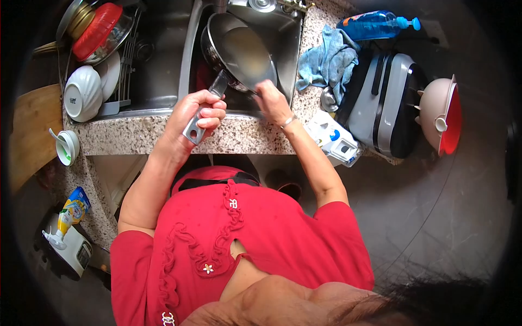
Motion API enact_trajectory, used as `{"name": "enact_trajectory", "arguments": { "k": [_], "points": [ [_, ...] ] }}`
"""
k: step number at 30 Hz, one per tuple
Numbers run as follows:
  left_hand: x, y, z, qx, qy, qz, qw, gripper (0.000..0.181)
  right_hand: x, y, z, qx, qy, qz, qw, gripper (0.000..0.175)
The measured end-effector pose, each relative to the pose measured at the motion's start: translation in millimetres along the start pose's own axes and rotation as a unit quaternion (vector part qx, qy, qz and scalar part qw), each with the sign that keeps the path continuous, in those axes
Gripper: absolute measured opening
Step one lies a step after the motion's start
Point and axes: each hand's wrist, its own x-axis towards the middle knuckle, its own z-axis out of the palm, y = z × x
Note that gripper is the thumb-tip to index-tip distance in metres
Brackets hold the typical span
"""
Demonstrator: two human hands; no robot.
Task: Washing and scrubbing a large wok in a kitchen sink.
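A deep metal pan (pixel 216 42) is tilted over the right basin of a steel sink (pixel 291 53), with cloudy liquid (pixel 248 49) inside it. My left hand (pixel 200 110) is wrapped around its handle (pixel 218 83), and the handle's end with a hanging hole shows below the fingers. At the pan's near rim is my right hand (pixel 271 104), its fingers bent and blurred. Whether those fingers hold something is hidden from this angle. A metal bracelet circles the right wrist.
Left of the basin, a dish rack (pixel 128 69) carries a red bowl (pixel 98 32) and a white bowl (pixel 81 93). On the right counter lie a blue cloth (pixel 330 59), a blue soap bottle (pixel 367 25) and a grey-black appliance (pixel 381 102). A speckled counter edge (pixel 122 132) runs before me.
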Motion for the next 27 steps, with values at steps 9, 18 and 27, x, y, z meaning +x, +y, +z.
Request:
{"name": "enact_trajectory", "arguments": {
  "k": [9,18,27],
  "points": [
    [-2.9,7.6,-11.2,0.01,0.008,-0.022,1.0,0.012,11.5,0.0,2.0,0.019,-0.068,-0.011,0.997,0.031],
    [-5.2,50.1,-50.2,0.227,0.102,0.011,0.968,0.039,49.0,27.6,8.5,0.158,-0.137,0.12,0.97,0.03],
    [2.5,55.7,-44.8,0.668,0.156,-0.003,0.728,0.041,41.7,108.6,84.9,-0.263,-0.312,0.27,0.872,0.03]
  ]
}}
